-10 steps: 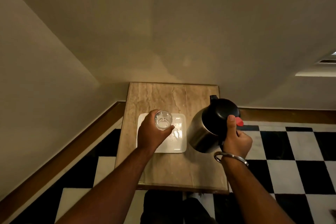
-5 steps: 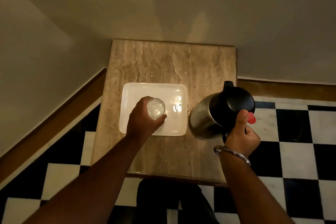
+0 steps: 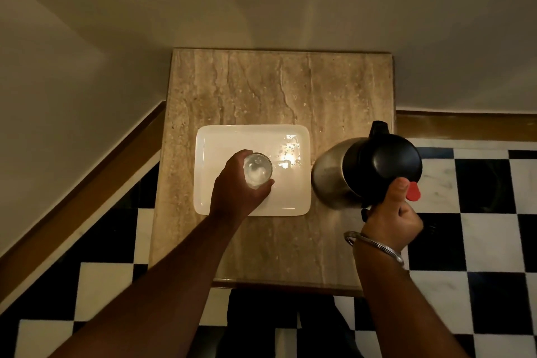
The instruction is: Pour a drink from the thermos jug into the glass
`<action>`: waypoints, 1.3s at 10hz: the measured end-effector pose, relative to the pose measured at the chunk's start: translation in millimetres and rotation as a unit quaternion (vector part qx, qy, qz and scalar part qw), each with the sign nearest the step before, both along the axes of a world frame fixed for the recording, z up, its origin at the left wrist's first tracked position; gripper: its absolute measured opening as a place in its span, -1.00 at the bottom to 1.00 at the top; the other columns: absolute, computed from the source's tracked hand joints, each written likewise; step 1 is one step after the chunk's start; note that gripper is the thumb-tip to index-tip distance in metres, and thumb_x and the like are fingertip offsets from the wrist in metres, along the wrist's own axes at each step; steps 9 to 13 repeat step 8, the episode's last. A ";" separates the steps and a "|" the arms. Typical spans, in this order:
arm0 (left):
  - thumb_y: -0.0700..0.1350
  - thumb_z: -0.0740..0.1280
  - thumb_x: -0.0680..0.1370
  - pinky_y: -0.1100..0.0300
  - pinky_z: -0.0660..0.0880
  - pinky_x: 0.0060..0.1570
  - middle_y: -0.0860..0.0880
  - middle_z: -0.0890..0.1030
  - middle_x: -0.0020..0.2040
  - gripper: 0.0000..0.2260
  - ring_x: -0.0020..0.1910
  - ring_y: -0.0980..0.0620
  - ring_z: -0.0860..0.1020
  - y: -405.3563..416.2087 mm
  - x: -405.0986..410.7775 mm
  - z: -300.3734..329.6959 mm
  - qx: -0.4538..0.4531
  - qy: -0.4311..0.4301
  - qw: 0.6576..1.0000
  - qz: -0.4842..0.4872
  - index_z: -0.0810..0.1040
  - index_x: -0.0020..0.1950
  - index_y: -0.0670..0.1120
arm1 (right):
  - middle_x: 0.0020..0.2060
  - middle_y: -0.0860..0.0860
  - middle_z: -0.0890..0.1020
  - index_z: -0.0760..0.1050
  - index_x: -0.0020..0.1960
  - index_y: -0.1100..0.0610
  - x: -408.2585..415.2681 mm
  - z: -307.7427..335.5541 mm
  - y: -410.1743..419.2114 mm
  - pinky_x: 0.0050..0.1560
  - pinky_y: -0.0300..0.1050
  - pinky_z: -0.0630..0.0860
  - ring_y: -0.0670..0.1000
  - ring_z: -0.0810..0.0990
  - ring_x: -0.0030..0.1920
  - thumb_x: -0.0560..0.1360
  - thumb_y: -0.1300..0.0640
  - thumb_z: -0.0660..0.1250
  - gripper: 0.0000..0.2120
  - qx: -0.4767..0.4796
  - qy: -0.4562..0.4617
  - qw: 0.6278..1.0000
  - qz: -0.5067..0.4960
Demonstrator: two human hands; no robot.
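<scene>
The thermos jug [image 3: 363, 171] stands at the right edge of the desk [image 3: 261, 90], steel-bodied with a black lid – likely heavy if full, so it is best carried by its handle. The right hand [image 3: 392, 218] is clamped on that handle, thumb up by the red lever [image 3: 412, 192]. The glass [image 3: 257, 169] is small, smooth and breakable – it sits on the white tray [image 3: 232, 139], with the left hand [image 3: 235, 192] wrapped closed around its side. The jug's spout points away from the glass.
</scene>
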State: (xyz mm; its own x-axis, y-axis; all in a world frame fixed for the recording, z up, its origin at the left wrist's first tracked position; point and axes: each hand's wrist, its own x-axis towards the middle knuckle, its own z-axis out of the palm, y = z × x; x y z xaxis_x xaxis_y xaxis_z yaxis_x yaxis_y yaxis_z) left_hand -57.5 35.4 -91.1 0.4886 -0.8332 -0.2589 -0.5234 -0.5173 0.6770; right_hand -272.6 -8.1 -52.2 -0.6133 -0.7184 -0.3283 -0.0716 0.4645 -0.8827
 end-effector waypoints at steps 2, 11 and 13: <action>0.06 0.62 0.31 0.04 0.53 0.19 0.01 0.59 0.23 -0.35 0.18 -0.03 0.56 0.6 4.2 -3.4 0.002 -0.010 1.000 -0.015 0.45 0.31 -0.04 | -0.52 0.07 0.36 0.31 -0.45 0.09 5.9 -4.9 9.2 -0.37 -0.12 0.39 0.01 0.36 -0.50 0.23 -0.56 0.21 -0.32 -0.013 -0.002 1.000 0.010; 0.33 0.59 0.19 -0.13 0.39 0.36 -0.08 0.26 0.57 0.19 0.52 -0.14 0.26 12.0 11.1 52.5 0.119 -0.112 0.983 -0.083 -0.05 0.59 0.02 | 0.44 0.04 0.35 0.19 0.44 -0.10 10.6 36.8 59.5 0.32 0.25 0.37 0.12 0.35 0.41 0.30 -0.39 0.26 -0.21 0.055 0.071 0.984 0.152; 0.33 0.59 0.19 -0.13 0.39 0.36 -0.08 0.26 0.57 0.19 0.52 -0.14 0.26 12.0 11.1 52.5 0.119 -0.112 0.983 -0.083 -0.05 0.59 0.02 | 0.44 0.04 0.35 0.19 0.44 -0.10 10.6 36.8 59.5 0.32 0.25 0.37 0.12 0.35 0.41 0.30 -0.39 0.26 -0.21 0.055 0.071 0.984 0.152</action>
